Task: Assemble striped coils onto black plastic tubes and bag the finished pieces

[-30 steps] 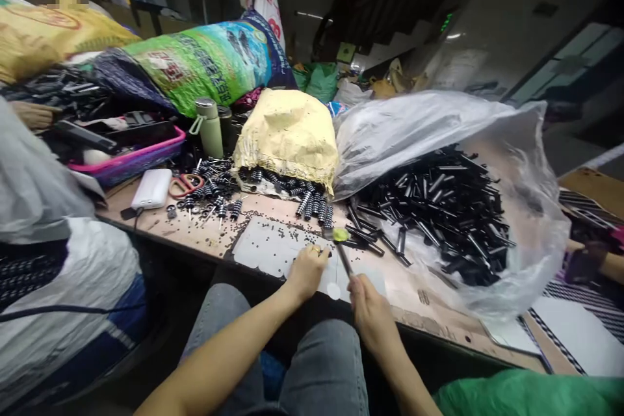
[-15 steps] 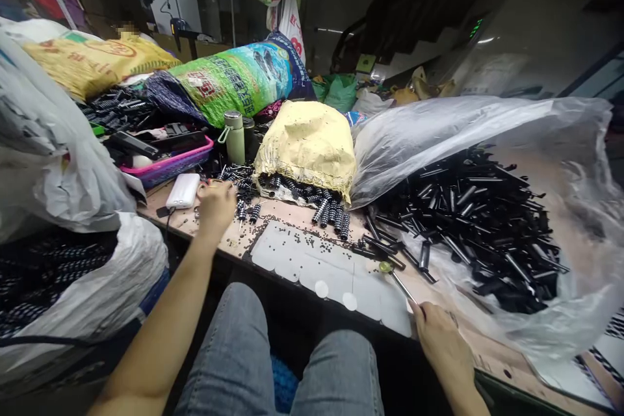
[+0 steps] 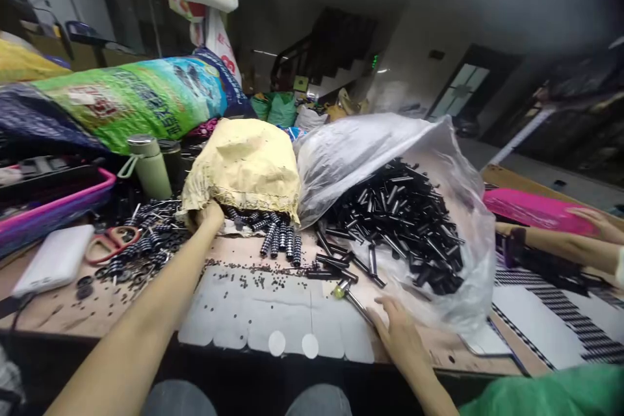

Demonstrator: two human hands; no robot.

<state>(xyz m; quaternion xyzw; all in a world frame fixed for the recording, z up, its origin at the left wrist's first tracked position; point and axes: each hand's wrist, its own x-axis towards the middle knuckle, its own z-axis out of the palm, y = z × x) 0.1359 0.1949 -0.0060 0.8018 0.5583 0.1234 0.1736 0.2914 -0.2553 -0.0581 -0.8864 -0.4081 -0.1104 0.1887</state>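
Note:
My left hand (image 3: 210,216) reaches under the lip of the yellow sack (image 3: 248,159), its fingers hidden by the cloth. Several black ribbed cylinders (image 3: 277,238) spill from the sack's mouth, right of that hand. On the bench, my right hand (image 3: 400,331) has its fingers apart, the thumb by the handle end of a small hammer (image 3: 358,305). The hammer has a yellow-green head and lies on the edge of the grey sheet (image 3: 234,312). Black tubes (image 3: 336,266) lie just beyond the hammer.
A clear plastic bag (image 3: 361,143) full of black tubes stands behind my right hand. Red-handled scissors (image 3: 112,244), a white power bank (image 3: 53,260) and a green flask (image 3: 149,166) are at left. At right, another person's arms (image 3: 570,247) reach by a pink basket (image 3: 536,208).
My left hand has moved right, from beside the scissors to the sack's mouth. My right hand has loosened from the hammer, which lies on the bench. The view has turned right.

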